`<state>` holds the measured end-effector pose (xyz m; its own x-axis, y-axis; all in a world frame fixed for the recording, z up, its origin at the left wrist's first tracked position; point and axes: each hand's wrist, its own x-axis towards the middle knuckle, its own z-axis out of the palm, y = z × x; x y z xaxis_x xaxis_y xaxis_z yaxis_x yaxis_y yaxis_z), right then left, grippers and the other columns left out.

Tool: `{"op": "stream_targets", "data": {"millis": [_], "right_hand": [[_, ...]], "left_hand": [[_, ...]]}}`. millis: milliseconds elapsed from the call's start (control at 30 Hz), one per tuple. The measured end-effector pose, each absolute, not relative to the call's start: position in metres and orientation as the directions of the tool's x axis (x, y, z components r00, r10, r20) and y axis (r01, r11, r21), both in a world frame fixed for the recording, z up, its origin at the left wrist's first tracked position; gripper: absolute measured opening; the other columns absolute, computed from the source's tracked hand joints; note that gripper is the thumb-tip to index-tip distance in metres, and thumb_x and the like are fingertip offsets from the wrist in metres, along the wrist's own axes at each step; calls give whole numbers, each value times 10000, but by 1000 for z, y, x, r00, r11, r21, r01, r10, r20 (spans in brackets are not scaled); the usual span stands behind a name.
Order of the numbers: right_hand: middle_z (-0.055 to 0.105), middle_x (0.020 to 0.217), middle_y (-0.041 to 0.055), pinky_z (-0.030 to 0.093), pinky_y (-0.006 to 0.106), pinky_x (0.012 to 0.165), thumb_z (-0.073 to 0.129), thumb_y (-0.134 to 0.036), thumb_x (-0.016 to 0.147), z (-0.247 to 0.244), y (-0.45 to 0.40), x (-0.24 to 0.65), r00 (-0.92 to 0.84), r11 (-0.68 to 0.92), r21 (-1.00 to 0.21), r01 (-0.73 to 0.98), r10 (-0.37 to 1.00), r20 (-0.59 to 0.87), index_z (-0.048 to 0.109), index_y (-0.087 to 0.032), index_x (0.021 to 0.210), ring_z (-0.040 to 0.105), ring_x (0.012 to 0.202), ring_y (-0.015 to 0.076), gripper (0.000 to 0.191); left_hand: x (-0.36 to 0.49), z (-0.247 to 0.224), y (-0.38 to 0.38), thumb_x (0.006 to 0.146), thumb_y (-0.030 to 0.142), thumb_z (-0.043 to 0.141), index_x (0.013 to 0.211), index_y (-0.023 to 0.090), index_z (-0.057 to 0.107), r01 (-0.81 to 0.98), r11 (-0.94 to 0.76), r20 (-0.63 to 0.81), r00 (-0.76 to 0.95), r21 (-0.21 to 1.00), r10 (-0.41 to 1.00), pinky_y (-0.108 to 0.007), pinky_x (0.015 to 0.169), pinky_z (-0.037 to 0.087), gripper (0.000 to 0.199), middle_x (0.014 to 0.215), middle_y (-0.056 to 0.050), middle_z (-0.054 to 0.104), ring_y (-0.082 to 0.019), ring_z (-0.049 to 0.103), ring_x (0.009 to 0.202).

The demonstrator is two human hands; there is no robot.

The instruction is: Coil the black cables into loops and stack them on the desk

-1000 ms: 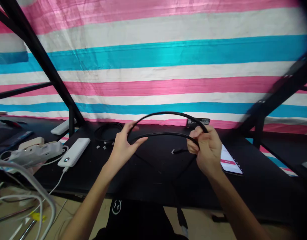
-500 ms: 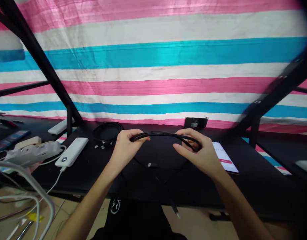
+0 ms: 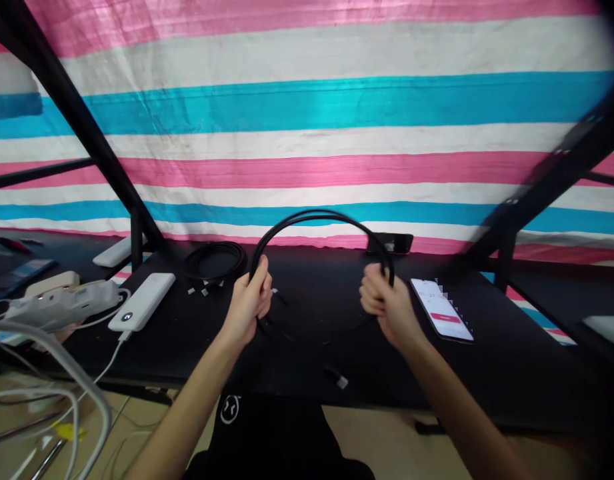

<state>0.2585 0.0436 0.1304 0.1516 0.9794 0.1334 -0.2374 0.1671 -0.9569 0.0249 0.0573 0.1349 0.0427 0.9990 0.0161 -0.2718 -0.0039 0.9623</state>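
A looped black cable (image 3: 314, 215) arches upward between my two hands over the black table. My left hand (image 3: 250, 297) is closed around its left side, and my right hand (image 3: 387, 300) is wrapped around its right side. The lower part of the loop is hard to make out against the dark tabletop. A cable plug (image 3: 341, 381) with a metal tip shows near the table's front edge, blurred. Another light plug tip shows just right of my left hand.
Left of my hands lie another coiled black cable (image 3: 214, 262) and a white power bank (image 3: 143, 303). Farther left is a white power strip (image 3: 61, 303) with cords. A lit phone (image 3: 441, 310) lies at right; a dark phone (image 3: 399, 243) leans at the back. Black frame bars (image 3: 87, 140) slant at both sides.
The held cable has gone from a low, flattened bundle to a tall, open arch. Both hands have turned upright into fists, and the dangling plugs have shifted.
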Motion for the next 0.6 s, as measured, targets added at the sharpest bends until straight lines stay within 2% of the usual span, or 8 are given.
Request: {"op": "stream_targets", "data": {"millis": [100,167,233,300,367,433,500,600], "right_hand": [[287,477,-120,216,198,364,774,-448,682,124,44,261,10,101,-995,-24,995,100,567,-191,848,239,377,42,370],[335,521,-106,242,207,371,727,-437,736,132,42,266,2,149,-986,77,989,150,600,-191,1000,273,387,49,382],[377,577,-82,259,215,386,703,-411,761,146,39,263,-38,218,-955,202,976,215,613,-196,1084,313,422,57,399],[386,587,-69,286,221,425,726,-360,735,160,33,254,-79,318,-879,354,947,311,648,-189,1051,343,475,69,367],[353,545,-70,282,224,440,731,-349,726,169,29,246,-114,360,-822,442,931,346,688,-194,941,324,480,72,269],[341,517,-63,259,225,423,725,-393,732,174,27,247,-93,337,-842,421,940,329,688,-195,776,309,460,69,206],[323,495,-60,193,224,382,732,-469,712,174,28,257,32,302,-907,294,945,325,614,-194,614,274,421,60,315],[181,454,-92,44,238,357,754,-553,659,170,33,273,246,314,-949,13,919,307,420,-212,492,127,369,43,506]], "left_hand": [[18,143,55,762,585,621,539,194,390,-203,100,-74,132,974,988,-176,334,43,507,388,122,182,-19,110,327],[13,150,54,754,595,619,536,194,405,-82,132,-115,181,988,977,-182,345,34,504,389,121,175,-22,100,337],[14,156,53,777,583,590,546,190,442,37,90,-96,211,995,973,-190,354,46,479,406,109,199,-33,122,352],[21,161,51,805,525,574,561,182,495,142,-23,-13,247,990,969,-194,364,89,428,428,90,249,-45,184,369],[28,165,51,809,466,584,565,174,544,214,-153,91,276,965,957,-196,379,143,383,451,66,332,-56,262,395],[28,167,51,771,449,640,560,170,586,236,-223,159,263,946,952,-200,389,184,353,467,53,400,-57,306,410],[21,164,53,723,452,695,536,172,585,220,-223,191,158,950,969,-207,378,199,353,431,62,395,-52,289,379],[8,151,54,740,448,682,495,195,499,170,-186,201,-80,968,976,-214,374,293,397,338,81,325,-62,286,323]]}}
